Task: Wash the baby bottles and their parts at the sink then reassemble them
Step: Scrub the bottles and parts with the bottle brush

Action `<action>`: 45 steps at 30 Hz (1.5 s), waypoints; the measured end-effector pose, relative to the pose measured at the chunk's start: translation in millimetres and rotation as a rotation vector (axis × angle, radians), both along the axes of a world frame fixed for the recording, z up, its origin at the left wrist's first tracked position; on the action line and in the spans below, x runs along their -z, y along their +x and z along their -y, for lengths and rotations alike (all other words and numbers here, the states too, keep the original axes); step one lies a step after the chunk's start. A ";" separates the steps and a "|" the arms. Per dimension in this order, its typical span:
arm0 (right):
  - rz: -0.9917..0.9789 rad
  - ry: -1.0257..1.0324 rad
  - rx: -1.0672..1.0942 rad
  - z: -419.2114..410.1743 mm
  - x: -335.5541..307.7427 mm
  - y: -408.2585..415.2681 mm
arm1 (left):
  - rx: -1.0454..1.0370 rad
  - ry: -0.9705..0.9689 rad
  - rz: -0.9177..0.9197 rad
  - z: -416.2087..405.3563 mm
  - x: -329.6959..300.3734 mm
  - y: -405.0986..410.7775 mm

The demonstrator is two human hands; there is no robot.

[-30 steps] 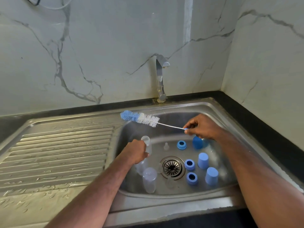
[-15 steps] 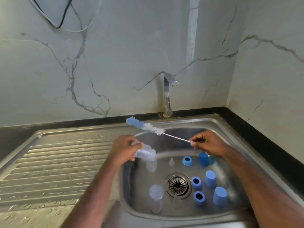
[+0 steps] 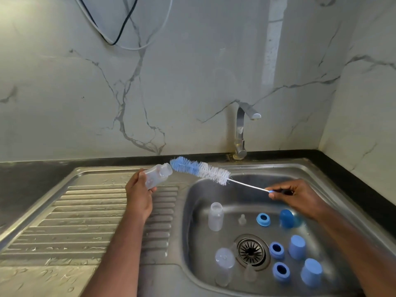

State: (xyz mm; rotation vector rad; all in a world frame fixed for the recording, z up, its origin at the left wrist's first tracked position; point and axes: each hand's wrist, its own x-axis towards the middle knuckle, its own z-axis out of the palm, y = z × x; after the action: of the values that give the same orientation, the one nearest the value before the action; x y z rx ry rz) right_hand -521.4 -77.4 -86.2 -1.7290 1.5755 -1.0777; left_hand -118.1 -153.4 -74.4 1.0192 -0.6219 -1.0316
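marble-walled stainless steel sink (image 3: 321, 179): left hand (image 3: 138, 195) grips a clear plastic baby bottle (image 3: 157, 176) over the drainboard, right hand (image 3: 296, 195) pinches a blue-and-white bristle bottle brush (image 3: 200, 169) at its mouth; misaligned bristles may snag and knock the bottle loose.

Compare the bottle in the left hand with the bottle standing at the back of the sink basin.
The held bottle is gripped by the left hand and tilted, its mouth toward the brush; the basin bottle stands upright, untouched. The held bottle is raised over the drainboard; the basin bottle rests on the sink floor. Both are clear, capless plastic.
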 end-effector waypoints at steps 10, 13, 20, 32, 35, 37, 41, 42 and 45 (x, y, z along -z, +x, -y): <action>-0.099 0.035 -0.045 2.2 0.1 -11.2 | 0.034 -0.032 0.045 11.2 7.5 8.0; -0.119 0.054 -0.038 2.0 -0.1 -14.2 | 0.028 -0.035 0.007 9.9 6.0 7.5; -0.135 0.050 -0.041 2.8 1.9 -15.2 | 0.000 -0.055 0.015 7.6 3.9 10.0; -0.096 0.028 -0.018 -1.0 -3.6 -20.0 | 0.033 -0.073 0.122 13.7 12.2 9.1; -0.130 0.050 -0.029 -1.1 -4.1 -18.2 | 0.042 -0.073 0.134 14.5 13.0 9.3; -0.117 0.044 -0.024 -1.4 -4.6 -20.0 | 0.055 -0.082 0.152 16.1 15.6 10.6; -0.108 0.026 -0.029 -1.9 -5.6 -20.6 | 0.071 -0.087 0.171 18.4 19.2 10.9; -0.110 0.025 -0.029 -2.0 -6.0 -18.9 | 0.075 -0.089 0.184 19.1 20.3 9.9; -0.153 0.021 -0.041 -0.8 -6.5 -12.4 | 0.115 -0.117 0.228 17.9 20.4 5.6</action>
State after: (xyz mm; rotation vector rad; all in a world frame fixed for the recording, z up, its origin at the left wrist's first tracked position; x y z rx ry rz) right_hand -533.8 -76.6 -79.7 -1.8595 1.6294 -0.9246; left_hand -112.5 -171.3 -94.8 1.0144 -0.9264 -0.9733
